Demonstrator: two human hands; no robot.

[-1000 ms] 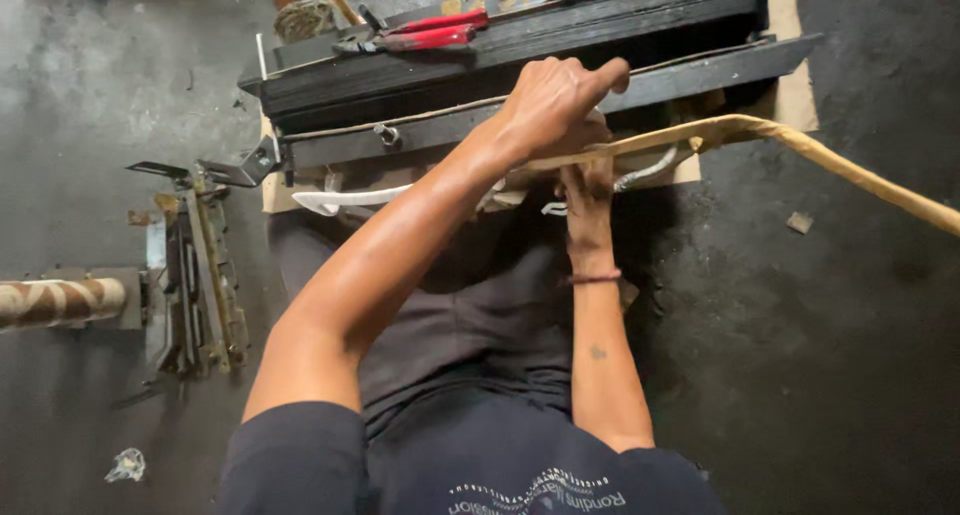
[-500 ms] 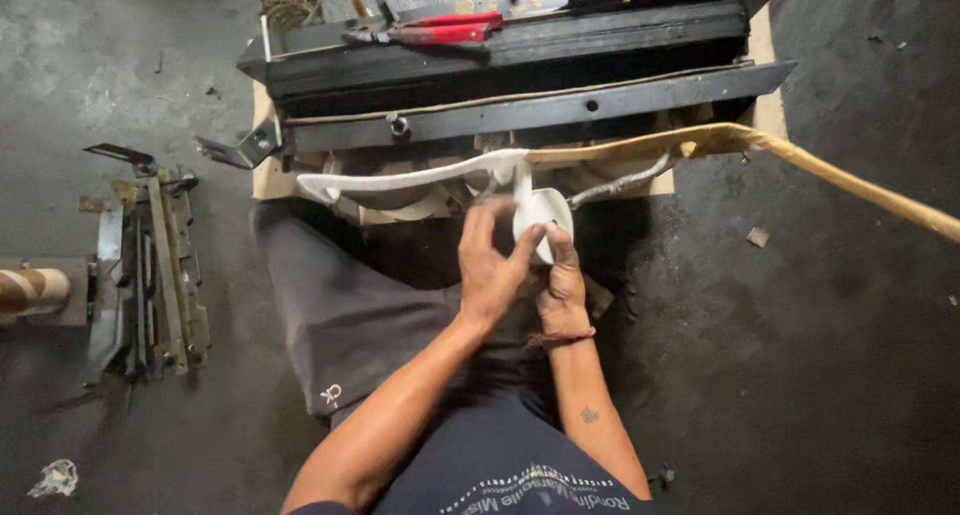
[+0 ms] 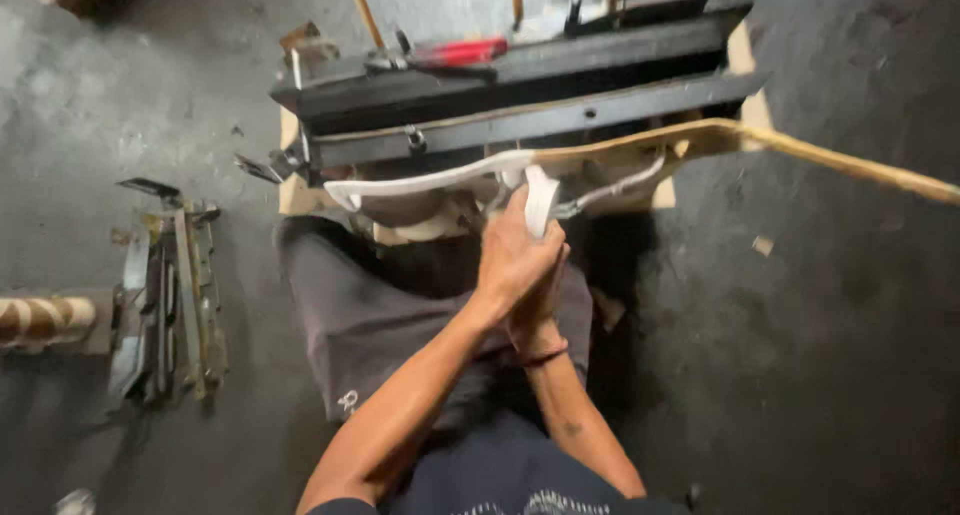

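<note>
A long curved wooden stick (image 3: 830,160) lies across a black metal frame (image 3: 520,85). Its left part (image 3: 420,183) is wrapped in white, and the right part is bare wood. A white strip (image 3: 541,200) runs from the stick down into my hands. My left hand (image 3: 512,260) is closed around the strip just below the stick. My right hand (image 3: 540,315), with a dark band at the wrist, is pressed under and against the left one and is mostly hidden by it. Both hands are over my lap.
A red-handled tool (image 3: 460,53) lies on top of the frame. A bundle of metal parts (image 3: 165,295) sits on the concrete floor at the left, with a striped roll (image 3: 40,320) beyond it. Wooden boards (image 3: 745,55) lie under the frame.
My left hand came down from the frame's top to join the right hand below the stick. Both hands then closed together on the white strip.
</note>
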